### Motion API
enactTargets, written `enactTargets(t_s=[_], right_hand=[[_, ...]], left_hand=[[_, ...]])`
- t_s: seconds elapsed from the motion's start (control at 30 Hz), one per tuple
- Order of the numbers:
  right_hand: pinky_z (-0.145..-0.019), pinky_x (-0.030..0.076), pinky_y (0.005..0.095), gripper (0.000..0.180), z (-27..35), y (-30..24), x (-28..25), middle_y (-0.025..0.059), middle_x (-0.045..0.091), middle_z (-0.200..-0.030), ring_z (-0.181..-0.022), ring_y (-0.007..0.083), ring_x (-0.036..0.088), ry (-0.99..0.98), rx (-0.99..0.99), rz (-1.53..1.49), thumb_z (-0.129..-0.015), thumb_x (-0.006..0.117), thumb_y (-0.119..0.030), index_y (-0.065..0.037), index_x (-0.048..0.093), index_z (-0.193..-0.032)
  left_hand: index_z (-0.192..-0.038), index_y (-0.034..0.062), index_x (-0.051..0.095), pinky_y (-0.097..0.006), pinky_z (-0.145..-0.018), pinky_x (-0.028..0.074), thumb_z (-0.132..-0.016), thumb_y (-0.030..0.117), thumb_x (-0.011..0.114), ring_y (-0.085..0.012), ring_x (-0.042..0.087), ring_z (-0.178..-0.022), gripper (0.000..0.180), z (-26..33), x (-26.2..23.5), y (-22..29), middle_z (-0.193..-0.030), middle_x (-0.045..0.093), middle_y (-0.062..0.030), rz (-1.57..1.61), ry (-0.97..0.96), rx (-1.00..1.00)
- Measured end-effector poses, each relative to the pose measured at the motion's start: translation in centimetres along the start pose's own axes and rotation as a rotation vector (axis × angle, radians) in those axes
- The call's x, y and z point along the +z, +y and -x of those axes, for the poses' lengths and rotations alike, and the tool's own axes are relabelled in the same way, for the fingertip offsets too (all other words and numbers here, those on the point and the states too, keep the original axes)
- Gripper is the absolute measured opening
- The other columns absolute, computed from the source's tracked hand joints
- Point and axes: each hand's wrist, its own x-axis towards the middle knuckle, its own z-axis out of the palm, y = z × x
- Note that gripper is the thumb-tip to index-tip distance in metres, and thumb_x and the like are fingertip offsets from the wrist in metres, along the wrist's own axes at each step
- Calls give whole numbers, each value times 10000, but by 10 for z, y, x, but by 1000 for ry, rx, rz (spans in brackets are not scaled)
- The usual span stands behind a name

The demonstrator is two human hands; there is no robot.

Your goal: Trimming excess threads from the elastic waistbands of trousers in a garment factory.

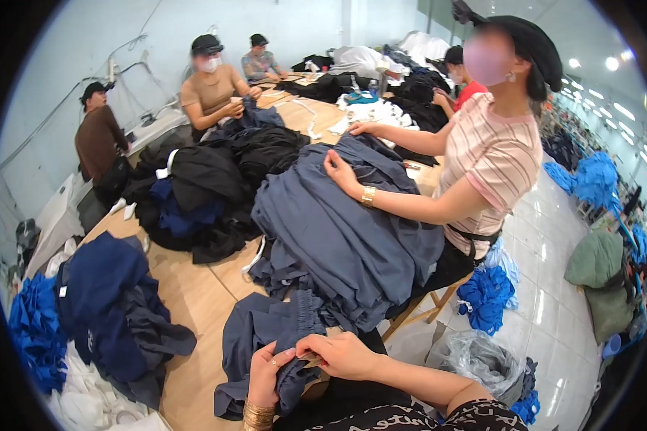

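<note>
A slate-grey garment with a gathered elastic waistband [266, 325] lies over the near table edge, in front of my body. My left hand [264, 375] is closed on its lower fabric, thumb and fingers pinched together. Close beside it, my right hand [343, 356] has curled fingers around a small brownish piece at the cloth, too small to name. The fingertips of both hands almost meet there. Just beyond, a big heap of slate-grey garments [338, 223] covers the table.
Black garments [208, 187] are piled farther left, navy ones [108, 309] nearer. At right, a co-worker [492, 151] has both hands over the grey heap; other people sit around the wooden table [194, 287]. A clear plastic bag [478, 363] and blue cloth bundles [487, 298] lie on the floor.
</note>
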Motion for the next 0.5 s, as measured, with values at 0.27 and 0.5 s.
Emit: enactTargets(t_s=[0.27, 0.5], right_hand=[[-653, 505, 336, 301, 0, -7, -13, 62, 627, -889, -774, 268, 635, -138, 122, 18, -714, 624, -22, -107, 536, -989], [-558, 471, 323, 218, -8, -13, -16, 81, 597, -707, -635, 250, 615, -25, 150, -12, -777, 634, -64, -104, 537, -968]], left_hand=[[-1011, -50, 593, -232, -702, 513, -849, 56, 584, -115, 635, -753, 194, -8, -11, -2, -913, 658, -74, 90, -25, -48], [-1020, -51, 595, -235, -707, 517, -854, 76, 591, -115, 639, -756, 208, -8, -17, -6, -912, 660, -75, 79, -82, -31]])
